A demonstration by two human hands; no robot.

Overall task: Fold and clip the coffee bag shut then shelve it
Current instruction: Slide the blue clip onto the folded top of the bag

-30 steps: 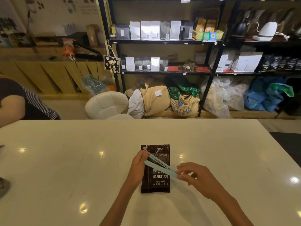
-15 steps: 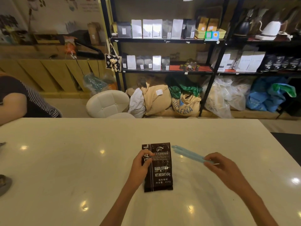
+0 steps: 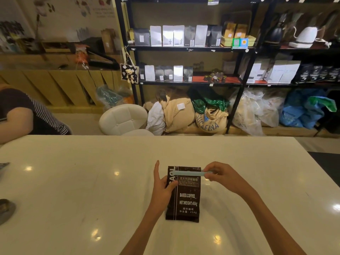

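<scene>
A dark brown coffee bag (image 3: 186, 199) lies flat on the white table (image 3: 92, 181), its top pointing away from me. My left hand (image 3: 162, 186) grips the bag's left edge, thumb on its face and index finger stretched up. A long light-blue clip (image 3: 187, 173) lies across the bag near its top. My right hand (image 3: 219, 176) pinches the clip's right end, just past the bag's right edge. Whether the clip's jaws enclose the bag top I cannot tell.
Black metal shelves (image 3: 185, 49) with several coffee bags stand behind the table. Sacks (image 3: 207, 118) and plastic bags lie on the floor under them. A white chair (image 3: 122, 119) is at the table's far edge. Another person's arm (image 3: 16, 118) rests at the far left.
My right hand carried the clip off to the right of the bag, then brought it back level across the bag's top. My left hand shifted slightly up the bag's left edge.
</scene>
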